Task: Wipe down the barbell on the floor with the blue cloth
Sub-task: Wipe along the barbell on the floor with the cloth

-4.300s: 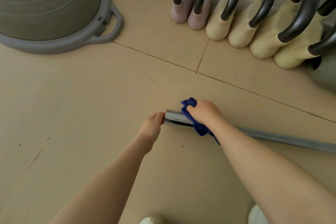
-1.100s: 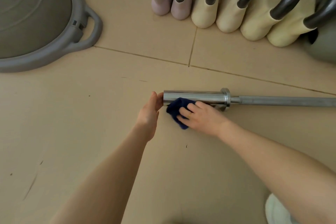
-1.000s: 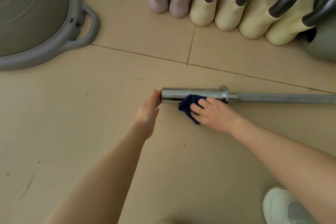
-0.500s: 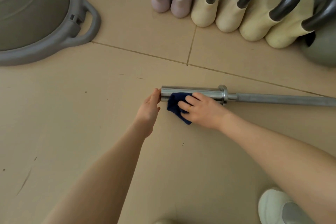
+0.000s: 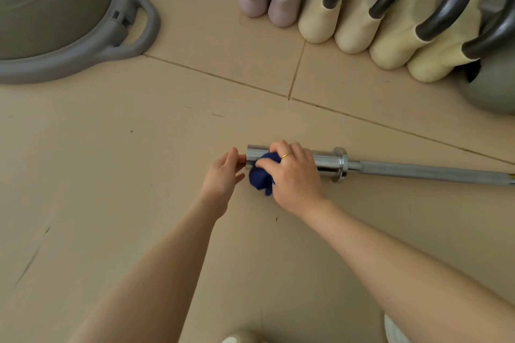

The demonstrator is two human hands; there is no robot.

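Observation:
A steel barbell point(image 5: 418, 170) lies on the beige floor, its shiny sleeve end at the centre and its shaft running off to the right. My right hand point(image 5: 292, 175) grips a bunched dark blue cloth point(image 5: 260, 177) and wraps it over the sleeve close to its left end, fingers curled over the top. My left hand point(image 5: 224, 175) has its fingers straight, its fingertips touching the end face of the sleeve. The collar point(image 5: 340, 164) shows just right of my right hand.
A row of kettlebells point(image 5: 359, 17), pink and cream with dark handles, lines the far wall. A grey balance dome point(image 5: 64, 22) with a handle sits at the top left. A grey-green kettlebell point(image 5: 490, 92) is at the right edge. My shoes point(image 5: 395, 331) show at the bottom.
My right hand has moved the cloth from the near side of the sleeve up and over its top, near the left end. My left hand stays against the sleeve's end.

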